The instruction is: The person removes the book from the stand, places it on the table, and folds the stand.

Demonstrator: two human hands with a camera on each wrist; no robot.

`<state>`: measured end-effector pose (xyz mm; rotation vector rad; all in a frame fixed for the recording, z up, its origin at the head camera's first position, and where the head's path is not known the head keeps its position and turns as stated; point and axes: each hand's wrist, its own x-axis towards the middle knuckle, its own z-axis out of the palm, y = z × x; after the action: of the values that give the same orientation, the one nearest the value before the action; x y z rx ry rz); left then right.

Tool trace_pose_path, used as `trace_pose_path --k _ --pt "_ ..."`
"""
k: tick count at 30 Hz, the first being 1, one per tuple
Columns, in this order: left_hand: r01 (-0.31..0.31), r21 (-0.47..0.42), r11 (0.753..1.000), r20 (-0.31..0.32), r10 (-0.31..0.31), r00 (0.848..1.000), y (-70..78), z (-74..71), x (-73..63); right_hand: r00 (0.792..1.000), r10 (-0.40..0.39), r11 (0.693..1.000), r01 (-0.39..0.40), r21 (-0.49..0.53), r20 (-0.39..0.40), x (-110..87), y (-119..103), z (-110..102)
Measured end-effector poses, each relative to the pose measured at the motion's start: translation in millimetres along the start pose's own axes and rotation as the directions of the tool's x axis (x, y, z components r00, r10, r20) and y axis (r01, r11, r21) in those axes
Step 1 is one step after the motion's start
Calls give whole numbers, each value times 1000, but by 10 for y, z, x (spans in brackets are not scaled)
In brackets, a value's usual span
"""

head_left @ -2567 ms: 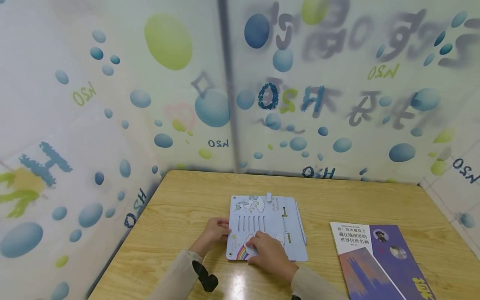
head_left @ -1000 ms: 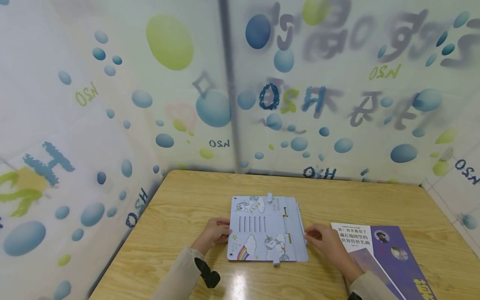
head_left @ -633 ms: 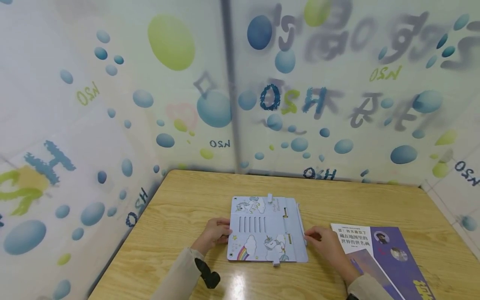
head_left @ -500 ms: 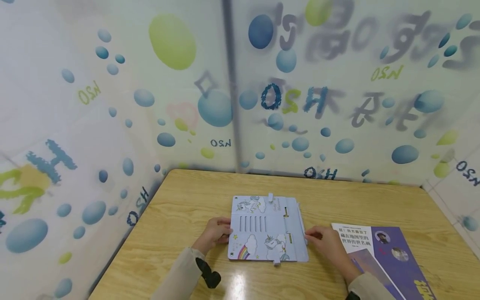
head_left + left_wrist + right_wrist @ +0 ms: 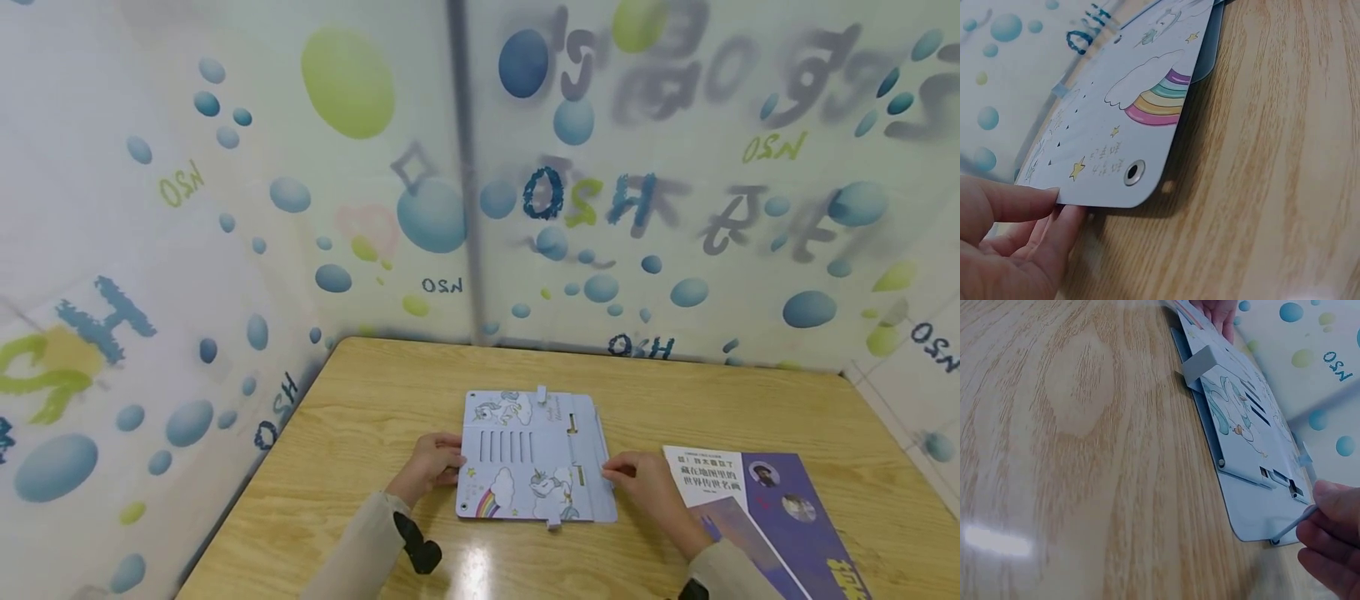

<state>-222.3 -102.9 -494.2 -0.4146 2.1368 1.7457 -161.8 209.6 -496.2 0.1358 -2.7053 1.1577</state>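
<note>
A pale blue folding book stand (image 5: pixel 551 454), printed with unicorns and a rainbow, lies on the table. My left hand (image 5: pixel 429 467) holds its left edge; in the left wrist view the thumb and fingers pinch the plate beside a corner eyelet (image 5: pixel 1134 172). At the opposite end my right hand (image 5: pixel 651 490) pinches a thin wire support leg (image 5: pixel 1294 525) between thumb and fingers, raised from the base plate in the right wrist view. One small page clip (image 5: pixel 553 524) sticks out at the near edge, another page clip (image 5: pixel 542 395) at the far edge.
A purple and white book (image 5: pixel 780 500) lies at the right, partly under my right forearm. The wooden table (image 5: pixel 375 392) meets a wall covering (image 5: pixel 360 208) printed with bubbles at its back and left.
My right hand has left the stand's near side, where the near clip now shows, and gone to the right end. Since half a second ago it has shifted slightly left. My left hand stays put.
</note>
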Motion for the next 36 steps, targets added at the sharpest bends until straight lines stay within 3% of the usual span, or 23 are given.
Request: trace_pose_path --k 5,11,16,19,26,36 --pt "8 8 1000 0 -8 1000 4 -8 2 1000 -14 998 15 -55 14 11 -30 54" --pt "-6 -12 1000 8 6 1000 14 -7 1 996 32 996 -25 -87 85 33 -63 123" --pt "0 -10 1000 9 0 1000 -6 -17 21 991 -58 970 84 -229 118 24 -114 176" --pt "5 -12 1000 4 -5 1000 -26 -24 33 991 -70 955 99 -279 113 28 -129 197" --pt "6 -29 1000 7 -6 1000 -38 -35 28 989 2 960 40 -278 151 61 -119 205" --pt "-6 -40 999 34 8 999 -59 -81 50 955 110 973 -46 -228 274 184 -98 135"
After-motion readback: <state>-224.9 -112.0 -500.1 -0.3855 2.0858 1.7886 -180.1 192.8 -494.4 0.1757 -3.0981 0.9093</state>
